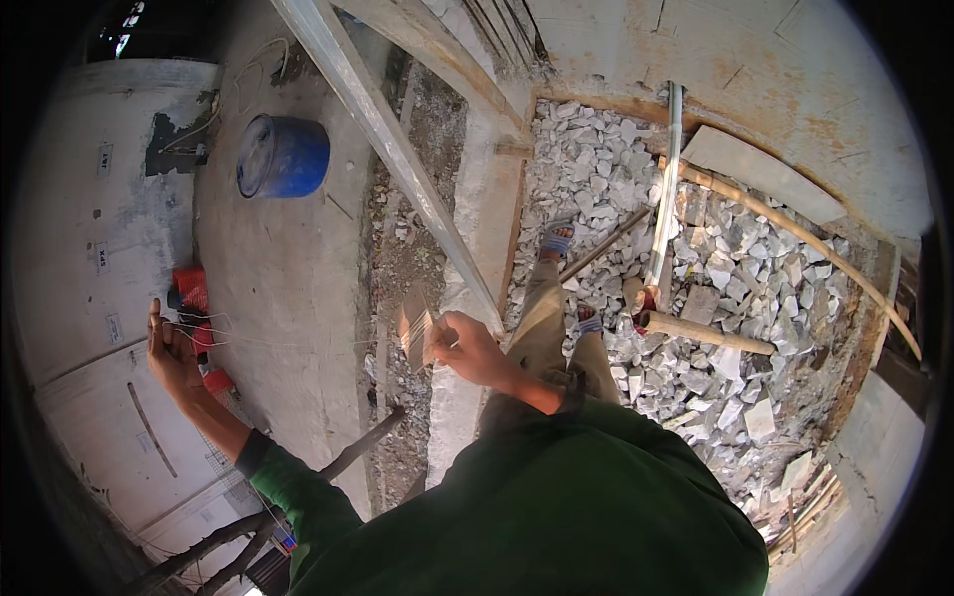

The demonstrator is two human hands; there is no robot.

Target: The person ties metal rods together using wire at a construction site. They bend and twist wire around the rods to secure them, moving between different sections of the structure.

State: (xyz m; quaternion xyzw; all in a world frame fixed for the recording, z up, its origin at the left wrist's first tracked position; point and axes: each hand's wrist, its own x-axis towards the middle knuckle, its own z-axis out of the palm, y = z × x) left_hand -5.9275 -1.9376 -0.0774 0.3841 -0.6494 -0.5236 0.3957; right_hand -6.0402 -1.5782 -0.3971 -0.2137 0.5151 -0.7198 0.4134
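My left hand (173, 350) is raised at the left, fingers bent, with a thin pale string (216, 335) at its fingers. The string runs right, across the concrete floor, towards a flat brown piece (414, 328) wound with string. My right hand (471, 350) grips that piece by its right edge, with thumb and forefinger together. Whether the piece is wood or card, I cannot tell. It is just left of the foot of a long metal bar (402, 156) that slants down from the top.
A blue plastic drum (287, 156) is at the upper left, red crates (192, 290) by the left wall. Broken white stones (596, 164) lie around my sandalled feet. A bamboo pole (805, 238), a shorter bamboo piece (708, 333) and a metal pipe (665, 201) lie across them.
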